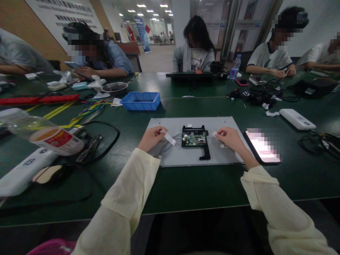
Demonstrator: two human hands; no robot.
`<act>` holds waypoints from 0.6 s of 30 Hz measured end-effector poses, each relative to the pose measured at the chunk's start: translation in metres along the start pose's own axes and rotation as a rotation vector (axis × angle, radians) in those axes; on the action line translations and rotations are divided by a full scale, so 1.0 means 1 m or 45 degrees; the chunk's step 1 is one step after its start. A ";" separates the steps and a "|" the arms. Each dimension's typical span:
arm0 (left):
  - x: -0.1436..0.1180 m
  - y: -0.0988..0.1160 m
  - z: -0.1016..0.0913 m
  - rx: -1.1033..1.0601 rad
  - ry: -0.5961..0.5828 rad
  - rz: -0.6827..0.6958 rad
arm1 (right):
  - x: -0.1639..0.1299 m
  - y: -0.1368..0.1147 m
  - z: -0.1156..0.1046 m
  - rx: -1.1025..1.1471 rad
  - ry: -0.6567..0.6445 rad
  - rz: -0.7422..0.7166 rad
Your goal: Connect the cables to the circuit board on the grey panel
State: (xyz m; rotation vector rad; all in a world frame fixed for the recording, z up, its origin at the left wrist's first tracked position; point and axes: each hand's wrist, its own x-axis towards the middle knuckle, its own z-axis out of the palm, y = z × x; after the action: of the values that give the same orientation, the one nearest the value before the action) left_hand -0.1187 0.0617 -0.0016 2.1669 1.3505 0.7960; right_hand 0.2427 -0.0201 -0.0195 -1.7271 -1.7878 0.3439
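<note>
White tape strip [169,138] sat pinched in left hand [151,138]; right hand [230,139] pinched small white tab [215,134]. Green circuit board [194,139] lay between; judged best: keep strip taut, lay flat.

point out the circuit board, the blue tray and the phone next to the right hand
circuit board [194,138]: head view, middle of the green board.
blue tray [140,105]: head view, front wall.
phone [261,146]: head view, middle of the lit screen.

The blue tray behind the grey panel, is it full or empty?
Empty, as far as shows. The blue tray stands upright on the green table, and its visible inside is bare blue; the near wall hides part of the bottom.
</note>
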 end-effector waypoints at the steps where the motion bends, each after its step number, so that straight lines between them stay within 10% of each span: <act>1: 0.001 -0.001 0.000 0.010 0.062 -0.022 | 0.000 0.003 0.000 -0.053 0.011 0.008; 11: -0.005 -0.001 0.006 0.516 0.446 0.003 | -0.005 0.000 0.010 -0.058 0.133 -0.210; 18: -0.017 0.041 0.024 0.541 0.442 0.259 | -0.020 -0.040 0.017 -0.037 -0.178 -0.364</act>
State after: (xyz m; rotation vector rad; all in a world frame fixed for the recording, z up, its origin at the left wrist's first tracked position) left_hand -0.0818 0.0277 0.0033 2.6172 1.6027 1.0839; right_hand 0.1997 -0.0402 -0.0147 -1.4693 -2.1174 0.3234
